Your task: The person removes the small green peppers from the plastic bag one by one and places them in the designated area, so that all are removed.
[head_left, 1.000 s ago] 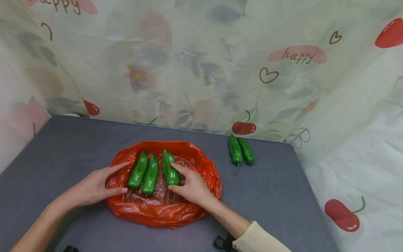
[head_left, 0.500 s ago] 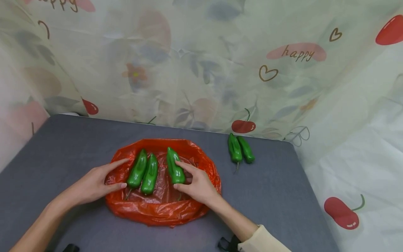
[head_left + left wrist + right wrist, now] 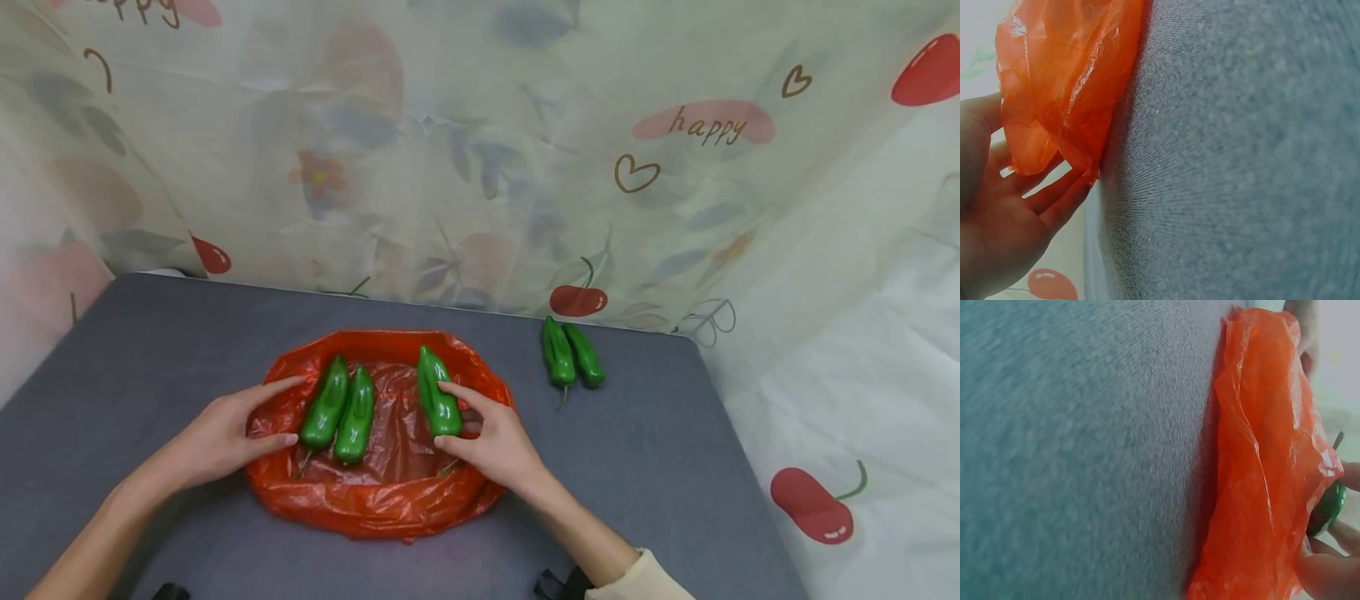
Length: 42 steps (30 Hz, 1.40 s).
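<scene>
A red plastic bag (image 3: 375, 510) lies opened out with its rim rolled down. Two green peppers (image 3: 355, 417) lie side by side in its left half. My right hand (image 3: 491, 433) grips a third green pepper (image 3: 437, 392) between thumb and fingers in the right half; its pointed end faces away from me. At the left rim, my left hand (image 3: 228, 433) spreads thumb and index finger over the edge. In the left wrist view the straight fingers of the left hand (image 3: 1016, 219) touch the outside of the bag (image 3: 1079, 81). In the right wrist view the bag wall partly hides the gripped pepper (image 3: 1329, 509).
Two more green peppers (image 3: 558, 354) lie together near the back right edge of the grey table (image 3: 637, 467). A patterned curtain (image 3: 450, 167) hangs behind the table and along its sides. A black strap (image 3: 558, 583) is near the right cuff.
My right hand has moved to the right inside the bag with the gripped pepper, widening the gap to the two peppers at left. My left hand has stayed at the rim.
</scene>
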### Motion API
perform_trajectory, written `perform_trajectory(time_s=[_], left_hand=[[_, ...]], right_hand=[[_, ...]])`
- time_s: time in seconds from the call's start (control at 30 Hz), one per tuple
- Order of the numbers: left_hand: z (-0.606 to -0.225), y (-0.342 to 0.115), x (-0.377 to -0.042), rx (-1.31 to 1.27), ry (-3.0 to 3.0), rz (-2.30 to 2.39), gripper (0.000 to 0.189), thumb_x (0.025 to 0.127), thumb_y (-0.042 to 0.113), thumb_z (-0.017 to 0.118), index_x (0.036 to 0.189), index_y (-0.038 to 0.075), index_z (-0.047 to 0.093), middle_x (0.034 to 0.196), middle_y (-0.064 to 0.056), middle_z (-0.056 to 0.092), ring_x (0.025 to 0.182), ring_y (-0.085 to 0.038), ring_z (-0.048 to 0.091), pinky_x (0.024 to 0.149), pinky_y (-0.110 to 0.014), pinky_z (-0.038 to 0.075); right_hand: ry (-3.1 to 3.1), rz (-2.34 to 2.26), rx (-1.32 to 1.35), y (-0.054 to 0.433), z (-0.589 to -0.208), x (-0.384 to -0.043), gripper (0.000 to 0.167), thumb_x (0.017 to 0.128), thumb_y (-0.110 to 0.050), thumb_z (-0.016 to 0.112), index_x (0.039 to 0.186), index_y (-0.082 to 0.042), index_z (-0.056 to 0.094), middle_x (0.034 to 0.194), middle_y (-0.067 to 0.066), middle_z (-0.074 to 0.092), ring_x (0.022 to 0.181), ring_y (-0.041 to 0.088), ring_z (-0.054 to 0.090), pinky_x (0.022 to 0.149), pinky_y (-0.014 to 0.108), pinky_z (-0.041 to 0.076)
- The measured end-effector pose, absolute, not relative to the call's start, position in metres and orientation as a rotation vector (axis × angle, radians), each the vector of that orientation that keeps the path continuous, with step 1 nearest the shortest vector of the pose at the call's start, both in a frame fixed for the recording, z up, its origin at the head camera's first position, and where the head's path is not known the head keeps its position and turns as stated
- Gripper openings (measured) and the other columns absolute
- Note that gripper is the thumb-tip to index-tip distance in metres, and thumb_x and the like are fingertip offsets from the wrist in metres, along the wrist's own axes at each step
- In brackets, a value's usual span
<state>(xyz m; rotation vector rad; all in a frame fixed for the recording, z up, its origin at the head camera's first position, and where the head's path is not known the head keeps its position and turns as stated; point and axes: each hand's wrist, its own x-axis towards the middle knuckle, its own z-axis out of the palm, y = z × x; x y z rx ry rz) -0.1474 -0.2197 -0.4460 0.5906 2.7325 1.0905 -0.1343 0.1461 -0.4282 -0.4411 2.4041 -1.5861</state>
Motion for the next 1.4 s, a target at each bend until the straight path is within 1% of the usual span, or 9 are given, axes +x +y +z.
perform_trajectory(time_s=[0.23, 0.37, 0.47, 0.6, 0.83, 1.0, 1.13, 1.4], left_hand=[[-0.447, -0.219, -0.148, 0.603, 2.758, 1.075, 0.072, 0.084, 0.031, 0.081, 0.144, 0.007, 0.050, 0.131, -0.027, 0.058, 0.114, -0.041, 0.059, 0.087, -0.056, 0.052], [-0.448, -0.219, -0.148, 0.611, 2.767, 1.066, 0.072, 0.082, 0.026, 0.083, 0.144, 0.006, 0.051, 0.130, -0.027, 0.058, 0.114, -0.041, 0.059, 0.088, -0.056, 0.051], [-0.449, -0.219, -0.149, 0.608, 2.768, 1.060, 0.074, 0.081, 0.026, 0.083, 0.144, 0.006, 0.050, 0.130, -0.027, 0.058, 0.114, -0.042, 0.059, 0.087, -0.056, 0.051], [-0.450, -0.219, -0.149, 0.603, 2.769, 1.061, 0.074, 0.081, 0.025, 0.084, 0.144, 0.006, 0.050, 0.130, -0.028, 0.058, 0.114, -0.042, 0.059, 0.087, -0.056, 0.051], [-0.451, -0.219, -0.149, 0.586, 2.772, 1.062, 0.075, 0.080, 0.024, 0.085, 0.144, 0.007, 0.050, 0.129, -0.028, 0.058, 0.114, -0.042, 0.059, 0.086, -0.056, 0.052], [-0.451, -0.218, -0.150, 0.575, 2.764, 1.063, 0.075, 0.080, 0.025, 0.084, 0.144, 0.007, 0.050, 0.129, -0.028, 0.058, 0.112, -0.042, 0.059, 0.085, -0.055, 0.053], [-0.451, -0.218, -0.149, 0.574, 2.766, 1.067, 0.076, 0.080, 0.025, 0.085, 0.145, 0.007, 0.050, 0.129, -0.029, 0.058, 0.113, -0.043, 0.059, 0.086, -0.055, 0.052], [-0.450, -0.218, -0.148, 0.559, 2.764, 1.060, 0.075, 0.080, 0.023, 0.085, 0.144, 0.007, 0.050, 0.130, -0.029, 0.057, 0.114, -0.044, 0.059, 0.086, -0.056, 0.052]], right_hand=[[2.388, -1.602, -0.377, 0.158, -0.425, -0.132, 0.065, 0.086, -0.010, 0.078, 0.144, -0.024, 0.053, 0.126, 0.016, 0.059, 0.102, 0.023, 0.069, 0.080, 0.029, 0.056], [2.385, -1.629, -0.371, 0.164, -0.424, -0.132, 0.068, 0.085, -0.007, 0.078, 0.145, -0.020, 0.051, 0.126, 0.017, 0.059, 0.101, 0.025, 0.069, 0.079, 0.030, 0.057], [2.383, -1.647, -0.380, 0.167, -0.423, -0.132, 0.068, 0.085, -0.005, 0.078, 0.146, -0.018, 0.051, 0.128, 0.017, 0.059, 0.102, 0.026, 0.068, 0.080, 0.029, 0.056], [2.366, -1.667, -0.404, 0.172, -0.422, -0.133, 0.067, 0.085, -0.004, 0.078, 0.145, -0.020, 0.052, 0.131, 0.017, 0.057, 0.103, 0.024, 0.068, 0.082, 0.028, 0.055], [2.364, -1.677, -0.420, 0.186, -0.422, -0.132, 0.066, 0.087, -0.009, 0.078, 0.145, -0.022, 0.051, 0.136, 0.015, 0.054, 0.105, 0.024, 0.067, 0.083, 0.029, 0.055], [2.367, -1.690, -0.406, 0.197, -0.422, -0.131, 0.067, 0.087, -0.007, 0.077, 0.146, -0.021, 0.050, 0.132, 0.016, 0.056, 0.104, 0.026, 0.067, 0.080, 0.030, 0.056], [2.380, -1.692, -0.408, 0.205, -0.422, -0.132, 0.067, 0.087, -0.006, 0.076, 0.146, -0.021, 0.050, 0.128, 0.016, 0.058, 0.104, 0.026, 0.067, 0.081, 0.030, 0.056], [2.448, -1.678, -0.370, 0.221, -0.421, -0.133, 0.067, 0.086, -0.007, 0.077, 0.146, -0.021, 0.051, 0.131, 0.015, 0.059, 0.106, 0.026, 0.067, 0.085, 0.030, 0.055]])
